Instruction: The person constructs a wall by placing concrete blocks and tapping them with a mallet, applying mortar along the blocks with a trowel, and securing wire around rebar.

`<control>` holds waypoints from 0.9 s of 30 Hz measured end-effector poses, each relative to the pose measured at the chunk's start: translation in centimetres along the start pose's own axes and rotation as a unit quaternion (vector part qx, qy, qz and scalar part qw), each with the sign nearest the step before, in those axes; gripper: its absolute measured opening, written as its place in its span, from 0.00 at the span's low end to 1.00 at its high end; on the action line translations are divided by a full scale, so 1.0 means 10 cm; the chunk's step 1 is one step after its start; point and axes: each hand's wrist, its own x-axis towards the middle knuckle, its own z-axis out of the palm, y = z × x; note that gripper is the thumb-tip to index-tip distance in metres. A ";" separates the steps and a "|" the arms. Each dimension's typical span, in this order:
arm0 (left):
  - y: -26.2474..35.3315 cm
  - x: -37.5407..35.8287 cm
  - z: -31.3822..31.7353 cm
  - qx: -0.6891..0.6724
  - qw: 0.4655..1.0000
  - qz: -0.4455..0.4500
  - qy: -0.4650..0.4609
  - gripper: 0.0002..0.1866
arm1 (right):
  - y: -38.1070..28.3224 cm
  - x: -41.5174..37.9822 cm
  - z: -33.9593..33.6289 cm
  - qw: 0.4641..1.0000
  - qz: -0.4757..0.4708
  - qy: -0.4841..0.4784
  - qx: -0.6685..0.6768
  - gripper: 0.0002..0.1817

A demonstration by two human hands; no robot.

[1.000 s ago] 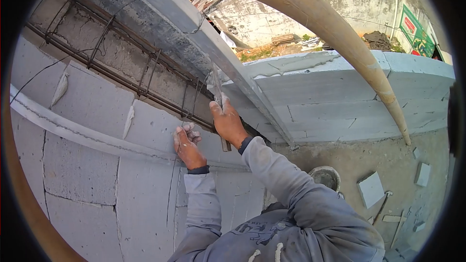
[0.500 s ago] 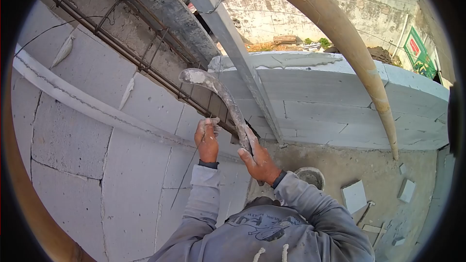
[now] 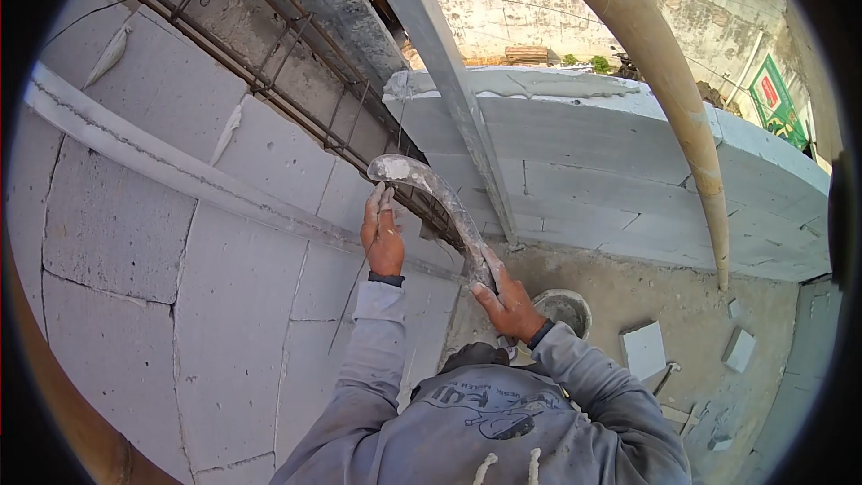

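Count: two hands, one trowel, one bucket, one block wall in two runs meeting at a corner, one rebar cage along the wall top.

Right hand point(image 3: 505, 298), at about 5 o'clock from frame centre, is closed round the handle end of the trowel point(image 3: 429, 193). The blade, crusted with grey mortar, runs up toward 11 o'clock and its broad tip sits just above the left hand.

Left hand point(image 3: 382, 235), near centre, lies with fingers point(image 3: 374, 207) loosely extended and pressed against the block wall point(image 3: 224, 287), touching or nearly touching the underside of the trowel tip; cannot tell whether it pinches anything.

Rebar cage point(image 3: 269, 81) runs from 10 o'clock down to the corner, just above both hands. A grey metal rail point(image 3: 440, 54) slants from 12 o'clock to the corner. Bucket point(image 3: 564, 310) stands on the ground at 4 o'clock, just beside the right wrist. Loose block offcuts point(image 3: 643, 348), at least three, lie further out at 4 o'clock.

Versus 0.5 s ago: trowel tip is lower and closer to the left hand; the right hand sits slightly lower and further right; left hand stays on the wall in nearly the same place.
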 end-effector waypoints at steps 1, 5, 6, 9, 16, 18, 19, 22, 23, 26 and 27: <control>-0.09 0.06 -0.07 0.039 0.999 0.006 -0.024 0.18 | 0.07 -0.12 -0.01 1.000 0.005 0.000 0.000 0.34; -0.32 0.08 -0.11 0.208 0.971 0.092 -0.067 0.17 | 0.37 -0.60 -0.15 0.996 0.085 -0.003 0.002 0.34; -0.35 0.08 -0.10 0.239 0.964 0.090 -0.067 0.16 | 0.45 -0.79 -0.22 0.995 0.098 0.011 -0.007 0.34; -0.45 0.07 0.00 0.183 0.977 0.085 -0.072 0.15 | 0.74 -1.38 -0.50 0.980 0.183 0.064 -0.044 0.34; -0.58 -0.05 0.18 0.184 0.982 0.045 -0.030 0.17 | 1.90 -2.99 -1.21 0.840 0.459 0.181 -0.225 0.39; -0.72 -0.03 0.31 0.187 0.980 0.055 -0.026 0.17 | 2.36 -3.23 -1.48 0.789 0.539 0.172 -0.241 0.35; -0.84 0.01 0.37 0.183 0.982 0.045 -0.009 0.18 | 2.62 -3.34 -1.57 0.729 0.615 0.168 -0.250 0.31; -1.15 0.13 0.53 0.126 0.992 0.023 0.016 0.20 | 4.62 -4.37 -1.78 0.732 0.603 0.065 -0.311 0.31; -1.23 0.17 0.59 0.095 0.995 0.024 0.026 0.21 | 4.60 -4.21 -1.82 0.718 0.631 0.099 -0.278 0.30; -1.48 0.32 0.68 0.053 0.996 0.061 0.025 0.21 | 5.06 -3.90 -1.82 0.698 0.661 0.137 -0.241 0.32; -1.57 0.42 0.63 0.040 0.996 0.078 0.017 0.22 | 5.29 -3.88 -1.77 0.703 0.652 0.149 -0.240 0.33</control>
